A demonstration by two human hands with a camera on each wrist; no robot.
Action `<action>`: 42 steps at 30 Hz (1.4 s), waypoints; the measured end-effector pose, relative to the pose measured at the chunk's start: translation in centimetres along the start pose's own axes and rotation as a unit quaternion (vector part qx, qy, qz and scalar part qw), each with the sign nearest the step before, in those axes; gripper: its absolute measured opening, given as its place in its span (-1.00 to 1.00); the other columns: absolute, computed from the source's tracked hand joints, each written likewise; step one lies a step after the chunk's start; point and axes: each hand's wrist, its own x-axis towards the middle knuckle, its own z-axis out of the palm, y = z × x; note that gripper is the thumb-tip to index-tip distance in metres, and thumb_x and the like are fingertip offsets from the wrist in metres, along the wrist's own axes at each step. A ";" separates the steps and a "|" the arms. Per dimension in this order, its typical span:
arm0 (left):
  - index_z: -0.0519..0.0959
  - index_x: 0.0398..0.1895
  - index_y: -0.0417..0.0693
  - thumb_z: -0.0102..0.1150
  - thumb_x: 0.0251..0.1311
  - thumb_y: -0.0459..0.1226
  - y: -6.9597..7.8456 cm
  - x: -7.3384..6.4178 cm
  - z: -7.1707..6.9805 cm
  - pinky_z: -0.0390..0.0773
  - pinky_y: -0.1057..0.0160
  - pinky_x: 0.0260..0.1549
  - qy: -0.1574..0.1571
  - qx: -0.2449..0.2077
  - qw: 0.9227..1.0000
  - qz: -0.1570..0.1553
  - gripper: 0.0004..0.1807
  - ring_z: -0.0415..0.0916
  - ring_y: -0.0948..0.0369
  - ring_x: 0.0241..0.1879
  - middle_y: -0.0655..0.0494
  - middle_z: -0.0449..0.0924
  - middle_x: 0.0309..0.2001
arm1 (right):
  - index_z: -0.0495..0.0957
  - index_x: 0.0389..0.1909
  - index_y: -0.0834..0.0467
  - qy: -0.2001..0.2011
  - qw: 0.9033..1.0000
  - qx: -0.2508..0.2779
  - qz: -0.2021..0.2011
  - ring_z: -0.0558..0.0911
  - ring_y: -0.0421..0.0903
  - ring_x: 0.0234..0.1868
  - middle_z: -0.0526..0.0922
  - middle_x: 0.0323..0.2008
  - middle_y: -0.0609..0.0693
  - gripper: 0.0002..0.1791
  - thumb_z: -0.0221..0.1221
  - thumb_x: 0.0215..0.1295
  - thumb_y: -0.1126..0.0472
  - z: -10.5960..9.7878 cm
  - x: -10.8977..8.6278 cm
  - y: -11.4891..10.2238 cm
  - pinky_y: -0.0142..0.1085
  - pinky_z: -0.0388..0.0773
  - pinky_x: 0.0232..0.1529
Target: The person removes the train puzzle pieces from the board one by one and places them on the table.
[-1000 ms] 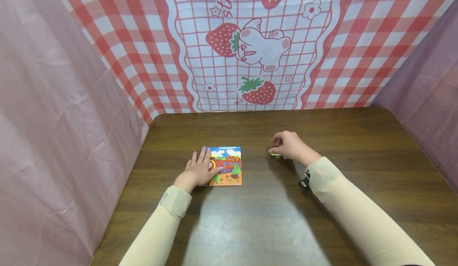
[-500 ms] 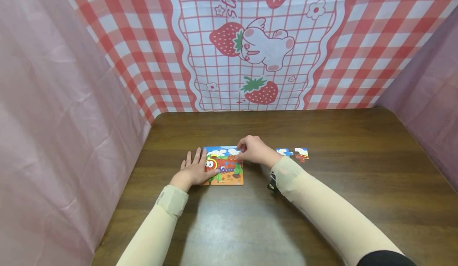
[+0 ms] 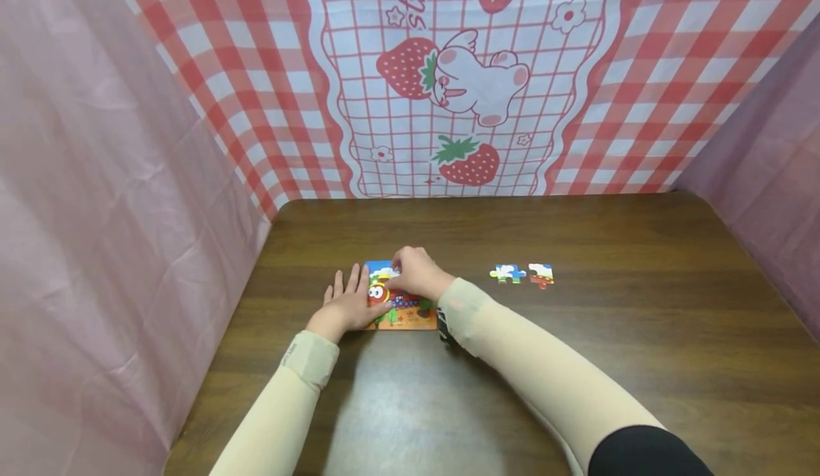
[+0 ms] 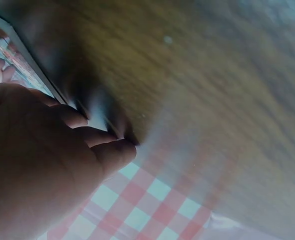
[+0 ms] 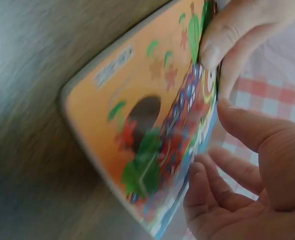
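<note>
A small picture puzzle board (image 3: 410,321) with a red cartoon train lies on the table. My left hand (image 3: 342,311) rests flat on its left side, fingers spread and thumb across the picture. Over the upper middle of the board, my right hand (image 3: 419,274) has thumb and fingers bent together in a pinch, low against the picture. The puzzle piece there is mostly hidden by the fingers. In the right wrist view the right hand (image 5: 257,170) reaches over the board's sky edge, near the left thumb (image 5: 212,52).
Two loose puzzle pieces lie to the right on the brown wooden table (image 3: 615,305): a blue-and-white piece (image 3: 508,273) and a white-and-red piece (image 3: 541,274). A strawberry-patterned checked cloth (image 3: 468,106) hangs behind, with pink curtains (image 3: 115,177) at the sides.
My right hand has moved left from beside the loose pieces to the middle of the board, uncovering both pieces. My left hand has stayed on the board, shifting slightly left.
</note>
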 end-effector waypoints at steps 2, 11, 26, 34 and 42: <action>-0.31 0.66 -0.11 -0.10 0.33 0.40 -0.1 0.2 0.1 -0.31 -0.28 0.41 0.000 -0.003 1.000 -0.002 0.16 -0.56 -0.25 0.53 -0.12 -0.43 0.63 | 0.69 -0.10 0.30 -0.001 1.000 -0.003 0.001 0.64 -0.01 -0.13 0.71 -0.16 0.09 -0.56 0.51 0.15 0.07 0.1 0.2 -0.5 -0.16 0.58 -0.02; -0.45 0.63 0.01 -0.17 0.30 0.45 -1.1 2.0 1.1 -0.36 -0.23 0.42 -0.010 0.004 1.000 -0.005 0.17 -0.65 -0.19 0.52 -0.01 -0.56 0.61 | 0.57 -0.47 0.19 0.026 0.999 -0.016 0.022 0.50 -0.07 -0.42 0.57 -0.50 -0.02 -0.68 0.50 0.16 0.11 0.7 0.5 -1.4 -0.23 0.50 -0.33; -0.42 0.63 0.02 -0.11 0.32 0.42 -0.6 1.6 0.9 -0.35 -0.24 0.42 -0.015 0.001 1.000 -0.015 0.15 -0.65 -0.20 0.52 0.00 -0.54 0.61 | 0.59 -0.49 0.17 0.051 0.995 -0.031 0.082 0.59 0.09 -0.21 0.61 -0.43 0.01 -0.62 0.55 0.06 0.01 1.6 1.0 -2.0 -0.06 0.48 0.04; -0.41 0.64 0.02 -0.10 0.31 0.41 -0.6 1.2 0.7 -0.36 -0.24 0.42 -0.017 -0.003 1.000 -0.020 0.15 -0.64 -0.20 0.52 0.00 -0.53 0.62 | 0.60 -0.43 0.19 0.044 0.993 -0.023 0.108 0.60 0.06 -0.24 0.63 -0.42 0.04 -0.67 0.52 0.11 0.08 1.5 1.2 -2.2 -0.09 0.57 -0.14; -0.42 0.64 0.03 -0.11 0.31 0.42 -0.5 1.0 0.7 -0.36 -0.24 0.42 -0.020 -0.007 1.000 -0.022 0.16 -0.65 -0.18 0.52 0.02 -0.54 0.62 | 0.63 -0.26 0.21 0.012 0.995 -0.031 0.089 0.59 0.00 -0.28 0.66 -0.33 0.04 -0.69 0.50 0.13 0.13 1.3 0.6 -2.7 -0.14 0.59 -0.25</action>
